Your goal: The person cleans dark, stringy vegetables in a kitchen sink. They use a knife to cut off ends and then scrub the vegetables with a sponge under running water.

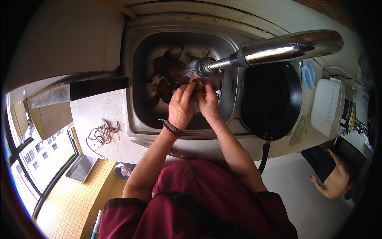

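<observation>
My left hand (pixel 181 104), with red and dark green cords around its wrist, is over a steel sink basin (pixel 140 119). My right hand (pixel 209 103) is close beside it. Between them their fingertips pinch a wet reddish-brown piece of food (pixel 197 82), partly hidden by the fingers. Water sprays onto it from the black spray head (pixel 204 67) of a chrome faucet (pixel 277 49). More dark brown, limp pieces (pixel 167 70) lie about the basin, some paler ones among them. Their exact kind cannot be told.
A black frying pan (pixel 270 101) sits right of the basin, its handle jutting past the counter edge. A wood-handled knife (pixel 182 154) lies along the front edge. Thin brown strands (pixel 104 133) rest on the left counter. Another person (pixel 334 176) is at the far right.
</observation>
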Demonstrator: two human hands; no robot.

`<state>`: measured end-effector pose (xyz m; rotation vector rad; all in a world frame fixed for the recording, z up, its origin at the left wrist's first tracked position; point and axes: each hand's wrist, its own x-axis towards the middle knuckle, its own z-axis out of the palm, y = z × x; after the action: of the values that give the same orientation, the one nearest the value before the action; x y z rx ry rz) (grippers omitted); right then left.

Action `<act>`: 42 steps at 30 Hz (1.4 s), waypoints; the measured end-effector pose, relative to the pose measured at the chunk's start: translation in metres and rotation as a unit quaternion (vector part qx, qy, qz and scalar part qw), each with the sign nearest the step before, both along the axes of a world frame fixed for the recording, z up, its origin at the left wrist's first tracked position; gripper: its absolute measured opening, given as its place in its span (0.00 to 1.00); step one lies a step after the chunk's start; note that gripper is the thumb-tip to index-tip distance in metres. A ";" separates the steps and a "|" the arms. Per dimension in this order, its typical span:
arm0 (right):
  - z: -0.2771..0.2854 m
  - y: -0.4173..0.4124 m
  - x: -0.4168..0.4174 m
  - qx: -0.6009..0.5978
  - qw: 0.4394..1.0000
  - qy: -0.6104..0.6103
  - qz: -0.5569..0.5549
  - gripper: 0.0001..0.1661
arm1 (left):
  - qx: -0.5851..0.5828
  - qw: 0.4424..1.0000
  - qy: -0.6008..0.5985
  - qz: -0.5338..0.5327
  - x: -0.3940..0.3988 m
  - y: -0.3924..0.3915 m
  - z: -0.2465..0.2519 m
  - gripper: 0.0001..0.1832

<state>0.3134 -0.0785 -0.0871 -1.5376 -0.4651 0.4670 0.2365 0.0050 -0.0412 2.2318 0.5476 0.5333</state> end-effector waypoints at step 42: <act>0.056 -0.023 0.038 -0.002 0.954 0.156 0.258 0.17 | -0.328 0.929 0.067 -0.157 0.007 0.059 0.016 0.18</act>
<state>0.3519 -0.1018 -0.0310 -1.3054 -0.6171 1.0987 0.2436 0.0636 -0.0249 1.6640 0.3546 0.0115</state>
